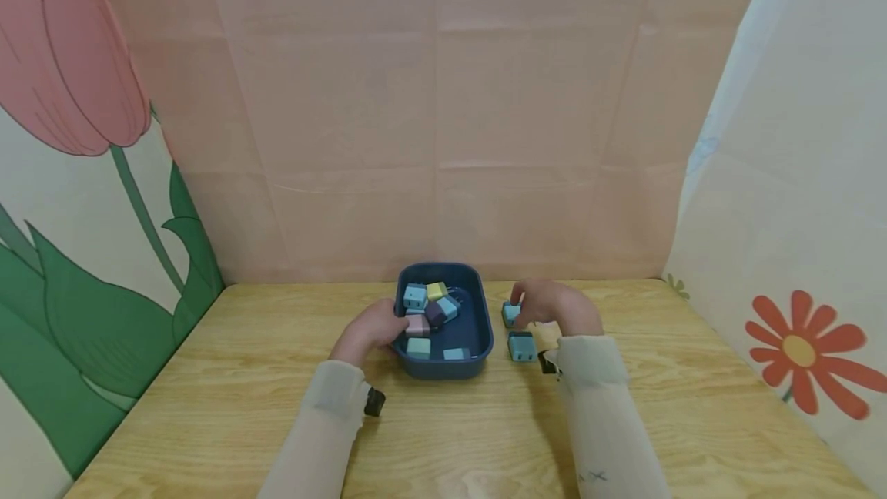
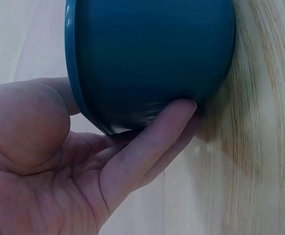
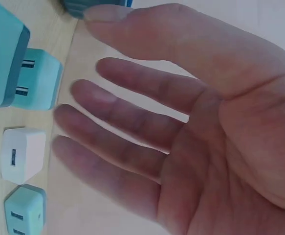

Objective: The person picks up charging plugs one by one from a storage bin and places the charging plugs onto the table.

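A dark blue plastic bin (image 1: pixel 480 329) stands on the table with several USB charger blocks (image 1: pixel 416 296) inside, in light blue, yellow, pink and dark purple. My left hand (image 1: pixel 370 327) grips the bin's left wall, thumb over the rim and fingers (image 2: pixel 152 142) along the outside. To the right of the bin my right hand (image 1: pixel 563 306) hovers over loose chargers, its fingers apart and holding nothing. Near it lie a teal charger (image 1: pixel 522 346), another teal one (image 1: pixel 512 315) and a pale one (image 1: pixel 547 334). The right wrist view shows a white charger (image 3: pixel 22 154) beside teal chargers (image 3: pixel 26 210).
The wooden table (image 1: pixel 263 360) runs back to a plain pinkish backdrop (image 1: pixel 443 114). A tulip-printed sheet (image 1: pixel 83 68) hangs at the left, and a flower-printed sheet (image 1: pixel 776 199) at the right. Small black wrist cameras (image 1: pixel 374 402) sit at the cuffs.
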`<state>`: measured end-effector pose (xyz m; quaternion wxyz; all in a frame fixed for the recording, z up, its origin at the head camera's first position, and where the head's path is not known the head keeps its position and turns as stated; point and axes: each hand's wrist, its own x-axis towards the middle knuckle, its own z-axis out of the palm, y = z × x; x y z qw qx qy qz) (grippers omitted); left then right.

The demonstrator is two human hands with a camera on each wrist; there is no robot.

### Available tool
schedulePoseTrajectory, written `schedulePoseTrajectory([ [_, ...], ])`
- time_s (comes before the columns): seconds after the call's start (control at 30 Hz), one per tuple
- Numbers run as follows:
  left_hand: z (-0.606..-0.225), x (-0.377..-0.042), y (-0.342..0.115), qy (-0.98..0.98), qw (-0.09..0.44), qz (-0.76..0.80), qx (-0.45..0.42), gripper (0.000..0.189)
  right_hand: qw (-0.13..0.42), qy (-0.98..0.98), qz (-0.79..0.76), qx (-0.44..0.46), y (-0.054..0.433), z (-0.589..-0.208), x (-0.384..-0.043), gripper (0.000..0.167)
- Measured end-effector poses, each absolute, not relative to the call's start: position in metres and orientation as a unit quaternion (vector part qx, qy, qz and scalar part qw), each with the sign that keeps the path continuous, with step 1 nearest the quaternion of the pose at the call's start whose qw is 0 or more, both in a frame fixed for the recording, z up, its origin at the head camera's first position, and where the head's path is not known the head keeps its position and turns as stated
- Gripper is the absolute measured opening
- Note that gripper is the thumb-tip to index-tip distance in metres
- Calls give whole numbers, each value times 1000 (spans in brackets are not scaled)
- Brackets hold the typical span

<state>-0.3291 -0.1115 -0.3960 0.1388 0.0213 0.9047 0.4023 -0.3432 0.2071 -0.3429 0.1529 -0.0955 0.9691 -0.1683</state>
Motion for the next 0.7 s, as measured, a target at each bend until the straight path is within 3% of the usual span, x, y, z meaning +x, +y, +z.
schedulePoseTrajectory([
  [0.47,-395,-328,-112,903,141,404,22,42,39,966,-169,-194,182,-336,-350,39],
  [0.7,-393,-328,-112,908,139,395,24,42,26,963,-151,-223,162,-337,-350,40],
])
